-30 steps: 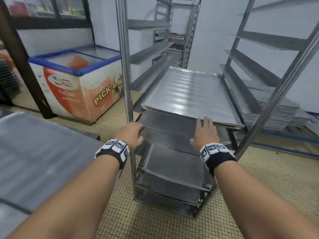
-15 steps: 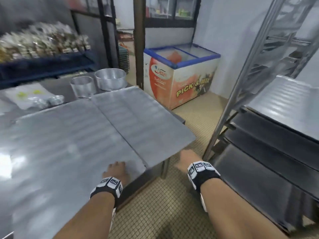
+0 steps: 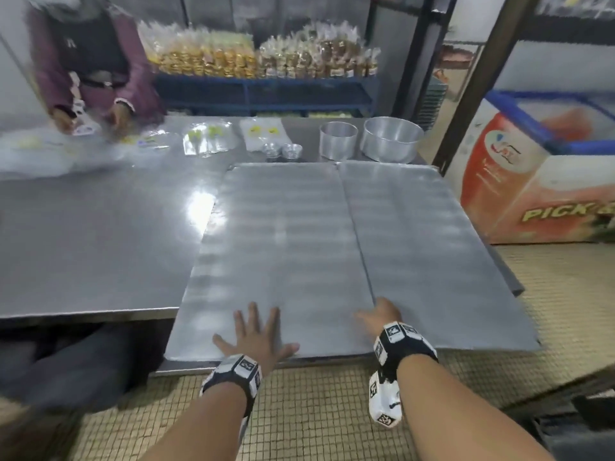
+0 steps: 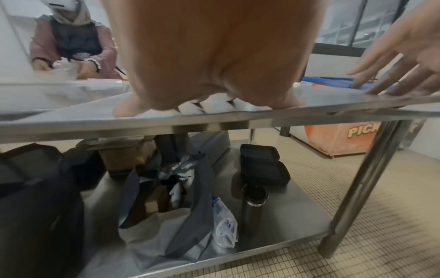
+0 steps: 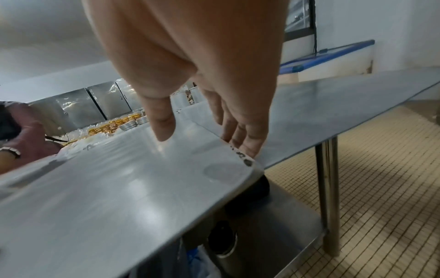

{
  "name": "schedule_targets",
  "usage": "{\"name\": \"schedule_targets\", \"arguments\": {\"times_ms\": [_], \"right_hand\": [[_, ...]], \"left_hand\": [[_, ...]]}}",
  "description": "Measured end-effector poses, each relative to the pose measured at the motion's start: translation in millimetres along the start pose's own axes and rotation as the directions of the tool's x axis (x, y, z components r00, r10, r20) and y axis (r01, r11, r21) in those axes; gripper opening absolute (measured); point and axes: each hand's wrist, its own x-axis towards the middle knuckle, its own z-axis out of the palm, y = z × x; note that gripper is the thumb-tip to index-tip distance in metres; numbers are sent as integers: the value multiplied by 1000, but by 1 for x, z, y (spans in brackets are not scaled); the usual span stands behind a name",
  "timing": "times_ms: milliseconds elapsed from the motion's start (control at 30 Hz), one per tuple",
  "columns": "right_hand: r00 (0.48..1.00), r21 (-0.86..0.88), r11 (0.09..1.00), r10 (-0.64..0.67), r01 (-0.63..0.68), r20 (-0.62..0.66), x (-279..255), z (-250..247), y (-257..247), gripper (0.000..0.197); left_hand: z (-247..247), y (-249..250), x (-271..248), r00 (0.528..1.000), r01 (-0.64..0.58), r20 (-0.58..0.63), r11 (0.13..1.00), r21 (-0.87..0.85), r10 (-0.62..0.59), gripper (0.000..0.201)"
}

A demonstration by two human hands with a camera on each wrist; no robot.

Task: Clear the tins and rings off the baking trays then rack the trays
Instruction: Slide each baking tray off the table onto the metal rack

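Observation:
Two bare baking trays lie side by side on the steel table; both overhang its near edge. My left hand lies flat, fingers spread, on the near edge of the left tray. At that tray's near right corner, by the seam with the right tray, is my right hand. In the right wrist view that right hand has its thumb just above the tray and its straight fingers down beside the edge. A ring, a round tin and small fluted tins stand on the table beyond the trays.
A person in maroon sleeves handles plastic bags at the table's far left. Packed goods fill a blue shelf behind. A chest freezer stands at the right. Bags and a flask sit on the table's lower shelf.
I have turned left from the tray rack to the table. Both hands left the racked tray and came down onto the left tray's near edge.

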Motion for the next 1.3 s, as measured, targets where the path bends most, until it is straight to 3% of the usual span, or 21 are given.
{"name": "schedule_targets", "arguments": {"times_ms": [133, 233, 300, 400, 467, 533, 633, 733, 767, 867, 933, 1033, 1133, 1300], "right_hand": [[998, 113, 992, 62, -60, -20, 11, -3, 6, 45], [996, 155, 984, 89, -83, -30, 11, -10, 15, 46], [994, 166, 981, 104, -97, -31, 9, -16, 22, 54], [993, 161, 980, 116, -113, -10, 2, -30, 33, 61], [990, 144, 980, 135, -138, 33, 0, -41, 42, 66], [984, 130, 977, 161, -170, 73, 0, -45, 53, 71], [971, 136, 964, 219, -231, 94, -5, -44, 66, 74], [952, 162, 940, 287, -302, 106, -16, -42, 81, 71], [944, 175, 930, 307, -324, 121, -25, -41, 82, 75], [935, 216, 910, 343, -355, 92, -26, -24, 99, 114], [939, 253, 904, 337, -343, 70, -1, -5, 127, 119], [928, 267, 889, 369, -371, 61, -35, -6, 113, 113], [912, 298, 865, 406, -404, 57, -75, -11, 101, 98], [881, 389, 805, 471, -448, 42, -108, -7, 113, 96]], "left_hand": [[3, 4, -21, 1000, 30, 6, 1000, 1, -30, 100], [1, -3, -28, 995, 55, -81, 999, 2, -54, 114], [-4, -15, -25, 974, 158, -152, 984, -83, -170, 118], [-17, -37, -21, 853, 418, -207, 864, -283, -480, 113], [-20, -53, -19, 770, 520, -139, 740, -426, -622, 116], [-16, -70, -17, 735, 559, -7, 613, -558, -678, 125], [-8, -85, -23, 774, 547, 169, 511, -663, -610, 113], [-1, -96, -27, 788, 521, 187, 472, -711, -587, 91], [-1, -99, -30, 790, 505, 187, 447, -738, -584, 87], [-4, -105, -33, 827, 446, 181, 424, -788, -533, 75], [-6, -110, -32, 848, 403, 164, 413, -817, -503, 64], [-12, -114, -34, 881, 346, 123, 445, -826, -456, 55], [-20, -115, -32, 907, 309, 94, 495, -812, -412, 60], [-32, -106, -23, 939, 254, 40, 613, -748, -340, 64]]}}
